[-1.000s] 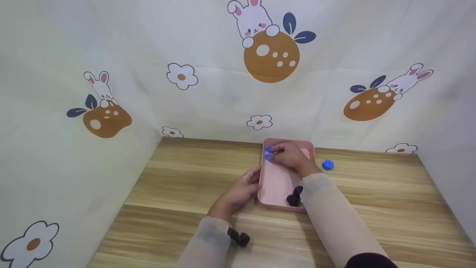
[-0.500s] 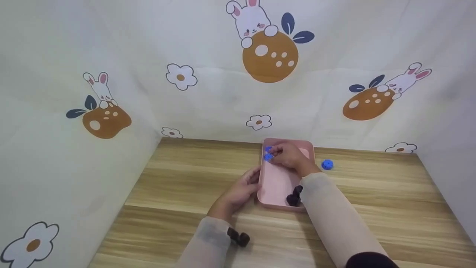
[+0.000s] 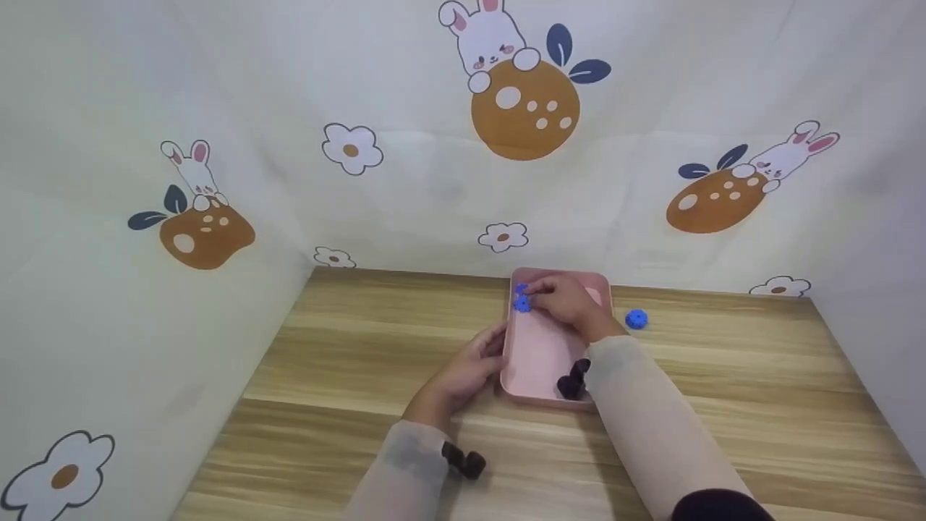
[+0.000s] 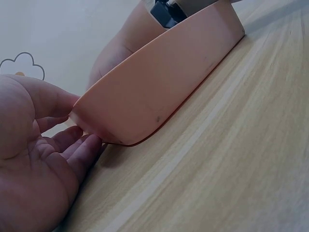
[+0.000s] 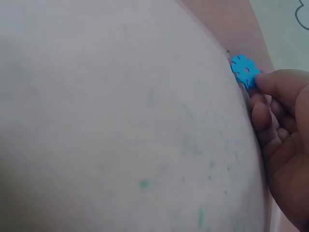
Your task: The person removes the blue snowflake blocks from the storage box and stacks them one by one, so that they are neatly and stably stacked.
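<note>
A pink tray [image 3: 539,362] lies on the wooden table near the back wall. Two small blue notched discs, snowflake-like building pieces, are at its far left: a nearer disc [image 3: 522,304] and a farther disc [image 3: 521,288]. My right hand [image 3: 568,300] is over the tray beside them. In the right wrist view, the thumb of that hand [image 5: 287,130] pinches a blue disc [image 5: 244,70] by its edge; the fingers behind are partly hidden. My left hand [image 3: 470,369] holds the tray's left side, its thumb at the rim and its fingertips against the lower wall [image 4: 145,92].
Another blue notched piece [image 3: 636,319] lies on the table [image 3: 731,376] just right of the tray. A patterned cloth wall [image 3: 427,195] rises behind it. Black wrist cameras on both sleeves hang close to the tray and table.
The right fingers have shifted slightly up and away from the nearer disc, which shows more fully. The left hand and tray stay in place.
</note>
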Tool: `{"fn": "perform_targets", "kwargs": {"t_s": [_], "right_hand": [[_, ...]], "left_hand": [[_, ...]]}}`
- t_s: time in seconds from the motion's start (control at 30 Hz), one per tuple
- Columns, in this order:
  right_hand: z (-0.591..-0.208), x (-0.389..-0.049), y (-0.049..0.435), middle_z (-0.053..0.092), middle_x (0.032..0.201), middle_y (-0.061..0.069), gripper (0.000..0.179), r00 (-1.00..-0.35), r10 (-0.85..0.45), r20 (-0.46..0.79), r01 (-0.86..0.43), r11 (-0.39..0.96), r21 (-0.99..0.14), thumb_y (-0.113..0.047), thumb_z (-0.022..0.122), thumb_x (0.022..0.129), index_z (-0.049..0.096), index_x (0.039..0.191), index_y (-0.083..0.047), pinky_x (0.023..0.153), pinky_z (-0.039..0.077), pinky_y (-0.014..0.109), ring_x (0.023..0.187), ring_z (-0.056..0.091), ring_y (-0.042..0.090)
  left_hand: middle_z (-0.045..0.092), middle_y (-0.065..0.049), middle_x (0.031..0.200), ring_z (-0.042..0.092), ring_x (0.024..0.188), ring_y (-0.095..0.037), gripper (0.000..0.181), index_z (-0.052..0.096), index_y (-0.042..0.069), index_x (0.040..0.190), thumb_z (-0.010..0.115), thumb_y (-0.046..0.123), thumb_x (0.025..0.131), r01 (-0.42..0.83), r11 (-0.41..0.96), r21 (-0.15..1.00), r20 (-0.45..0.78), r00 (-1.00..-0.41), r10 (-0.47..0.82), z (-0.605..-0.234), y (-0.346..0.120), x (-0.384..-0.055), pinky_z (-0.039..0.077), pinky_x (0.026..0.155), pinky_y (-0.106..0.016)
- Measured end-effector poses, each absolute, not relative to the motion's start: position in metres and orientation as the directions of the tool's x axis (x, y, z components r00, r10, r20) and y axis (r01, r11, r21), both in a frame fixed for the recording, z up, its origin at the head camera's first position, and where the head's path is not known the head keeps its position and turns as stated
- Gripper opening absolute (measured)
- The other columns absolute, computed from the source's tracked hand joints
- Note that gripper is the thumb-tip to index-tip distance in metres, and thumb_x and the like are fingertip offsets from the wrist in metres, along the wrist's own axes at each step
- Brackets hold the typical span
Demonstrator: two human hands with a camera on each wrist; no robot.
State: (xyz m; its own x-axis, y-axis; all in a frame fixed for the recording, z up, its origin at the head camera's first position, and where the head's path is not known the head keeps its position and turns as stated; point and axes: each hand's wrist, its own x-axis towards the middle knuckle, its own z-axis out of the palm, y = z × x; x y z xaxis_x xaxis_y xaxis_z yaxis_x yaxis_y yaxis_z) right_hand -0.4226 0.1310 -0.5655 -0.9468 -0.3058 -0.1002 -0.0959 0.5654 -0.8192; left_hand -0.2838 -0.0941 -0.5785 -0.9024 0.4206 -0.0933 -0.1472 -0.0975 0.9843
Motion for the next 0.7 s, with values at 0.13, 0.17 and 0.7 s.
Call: {"fn": "perform_targets", "kwargs": {"t_s": [0.13,0.17,0.7], "right_hand": [[-0.563,-0.421,0.131,0.075,0.122,0.007,0.026,-0.948,-0.295,-0.118,-0.057,0.523,-0.850,-0.015,0.065,0.102,0.081,0.122,-0.015,0.078,0.060,0.027,0.091,0.069,0.020],[-0.563,-0.421,0.131,0.075,0.122,0.007,0.026,-0.949,-0.292,-0.122,-0.050,0.517,-0.854,-0.015,0.064,0.102,0.081,0.122,-0.015,0.077,0.060,0.026,0.090,0.069,0.020],[-0.554,-0.424,0.130,0.074,0.115,0.006,0.025,-0.938,-0.290,-0.190,0.030,0.477,-0.878,-0.020,0.065,0.106,0.080,0.125,-0.014,0.081,0.060,0.025,0.091,0.068,0.018]], "left_hand": [[0.025,-0.021,0.177,0.020,0.167,-0.035,0.069,0.023,0.001,0.169,0.047,-0.005,0.105,-0.151,-0.107,0.983,-0.092,-0.902,0.422,-0.579,-0.093,-0.284,0.022,0.137,-0.051],[0.025,-0.021,0.177,0.020,0.167,-0.035,0.069,0.023,0.001,0.169,0.047,-0.004,0.105,-0.153,-0.107,0.982,-0.094,-0.902,0.422,-0.579,-0.093,-0.284,0.022,0.137,-0.052],[0.024,-0.024,0.177,0.020,0.167,-0.039,0.070,0.022,-0.002,0.169,0.047,-0.007,0.104,-0.144,-0.111,0.983,-0.084,-0.902,0.424,-0.577,-0.095,-0.282,0.023,0.137,-0.053]]}}
